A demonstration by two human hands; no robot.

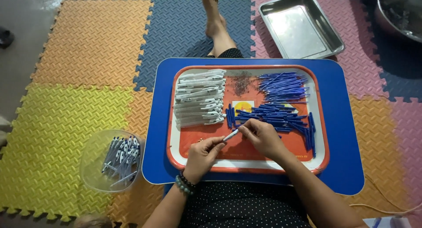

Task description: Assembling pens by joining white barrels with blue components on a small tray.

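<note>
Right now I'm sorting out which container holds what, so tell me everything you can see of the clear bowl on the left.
The clear bowl is see-through, plastic by the look, with rounded corners. It sits upright on the yellow foam mat, just left of the blue table, and seems to touch its edge. Inside, white-and-blue pens lie heaped toward its right side. Neither hand touches it; the left hand is nearest.

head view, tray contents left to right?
White pen barrels stack → small pile of springs → blue pen parts. In front, left hand and right hand hold one white pen piece.
</note>
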